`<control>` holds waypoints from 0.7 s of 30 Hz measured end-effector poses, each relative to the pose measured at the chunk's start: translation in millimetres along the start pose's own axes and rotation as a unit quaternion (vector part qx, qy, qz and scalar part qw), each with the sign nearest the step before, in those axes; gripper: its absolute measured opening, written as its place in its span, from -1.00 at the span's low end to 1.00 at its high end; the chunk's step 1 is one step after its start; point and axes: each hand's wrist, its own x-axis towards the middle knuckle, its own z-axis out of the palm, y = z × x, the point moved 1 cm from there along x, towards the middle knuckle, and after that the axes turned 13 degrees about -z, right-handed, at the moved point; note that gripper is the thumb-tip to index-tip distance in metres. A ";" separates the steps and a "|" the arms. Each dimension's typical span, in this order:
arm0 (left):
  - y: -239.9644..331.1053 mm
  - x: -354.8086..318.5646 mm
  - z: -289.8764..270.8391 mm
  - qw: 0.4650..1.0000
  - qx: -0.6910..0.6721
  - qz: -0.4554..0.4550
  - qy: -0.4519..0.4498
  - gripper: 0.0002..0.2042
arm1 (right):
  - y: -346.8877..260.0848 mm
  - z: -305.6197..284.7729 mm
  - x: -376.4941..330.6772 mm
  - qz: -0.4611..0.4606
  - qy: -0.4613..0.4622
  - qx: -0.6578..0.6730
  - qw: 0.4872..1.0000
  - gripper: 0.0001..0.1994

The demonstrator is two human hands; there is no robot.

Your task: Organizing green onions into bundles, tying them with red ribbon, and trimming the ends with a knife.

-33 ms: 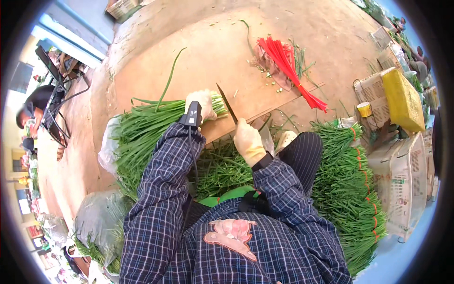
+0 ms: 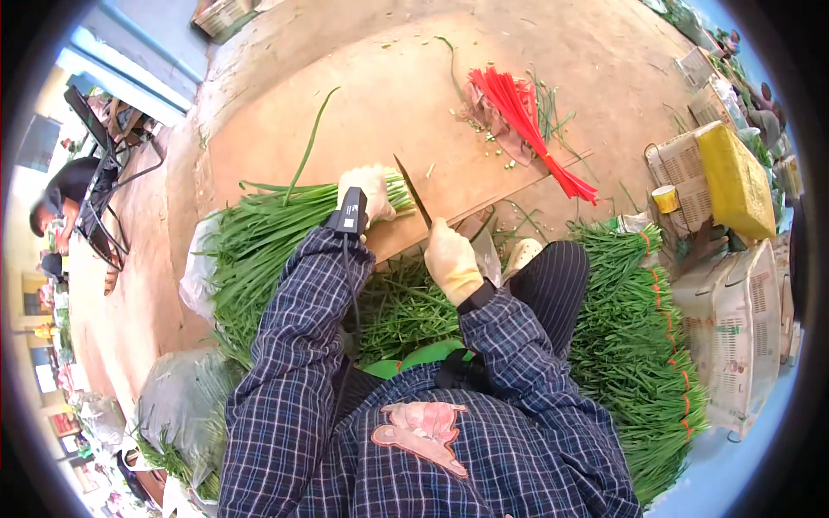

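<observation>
As before, knife (image 2: 412, 192) over chives (image 2: 285, 226)

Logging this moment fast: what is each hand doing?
Left hand: closed on the bunch of green chives.
Right hand: closed on the knife.

Two gloved hands, the left hand (image 2: 370, 186) and the right hand (image 2: 451, 259). One knife (image 2: 413, 192). One wooden board (image 2: 389, 112). One bunch of red ties (image 2: 527, 116), far right. One yellow box (image 2: 734, 177), right.
</observation>
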 end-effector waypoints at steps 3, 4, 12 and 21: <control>-1.2 -1.3 5.0 0.996 -0.039 0.034 0.078 -0.40 | 1.0 9.0 -6.1 0.012 -0.039 0.014 0.999 -0.88; -1.9 -0.1 5.9 0.995 -0.038 0.038 0.082 -0.40 | 0.6 10.1 -4.6 0.013 -0.034 0.011 0.999 -0.88; -1.1 9.5 10.1 0.995 0.001 0.042 0.089 -0.45 | -24.5 -2.1 50.9 0.076 -0.080 0.116 0.987 -0.75; -5.5 14.4 10.9 0.995 -0.025 0.071 0.064 -0.42 | -16.8 6.1 44.7 -0.009 -0.074 0.080 0.994 -0.84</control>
